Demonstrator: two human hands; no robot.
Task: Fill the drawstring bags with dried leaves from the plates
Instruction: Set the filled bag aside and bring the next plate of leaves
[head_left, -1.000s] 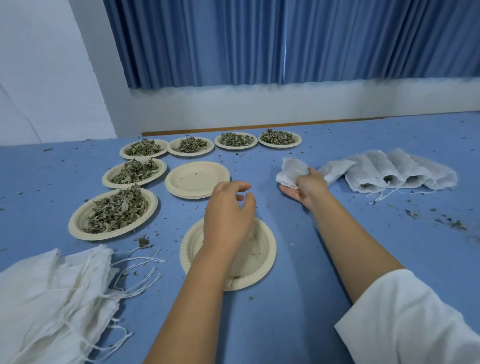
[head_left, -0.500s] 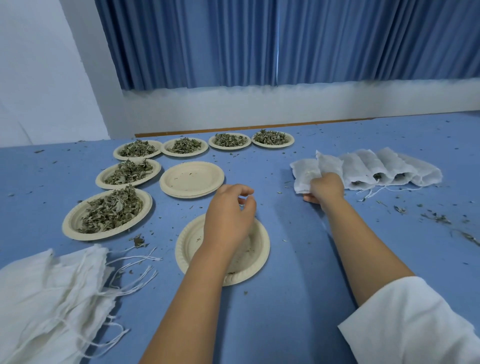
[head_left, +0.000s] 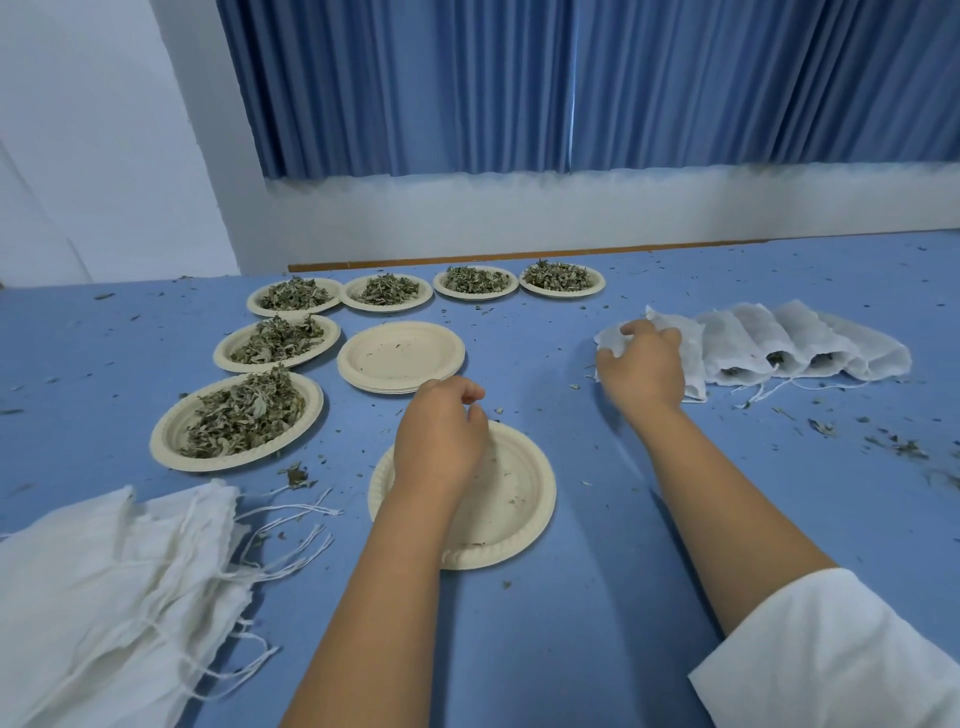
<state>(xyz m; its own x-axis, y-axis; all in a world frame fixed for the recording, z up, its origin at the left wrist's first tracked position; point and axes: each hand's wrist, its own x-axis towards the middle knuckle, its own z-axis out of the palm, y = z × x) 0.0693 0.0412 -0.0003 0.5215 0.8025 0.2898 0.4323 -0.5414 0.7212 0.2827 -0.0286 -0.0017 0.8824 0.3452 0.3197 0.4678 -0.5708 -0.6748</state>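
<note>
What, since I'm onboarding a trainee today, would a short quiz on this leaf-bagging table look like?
1. How many plates hold dried leaves?
2. True or false: the left hand is over the stack of empty plates.
3. The right hand touches: A) the bag pile at near left, B) a bag in the right-hand row, C) a plate of leaves.

Key: 1. Six. 2. False, it is over the lone near-empty plate. 3. B.
</note>
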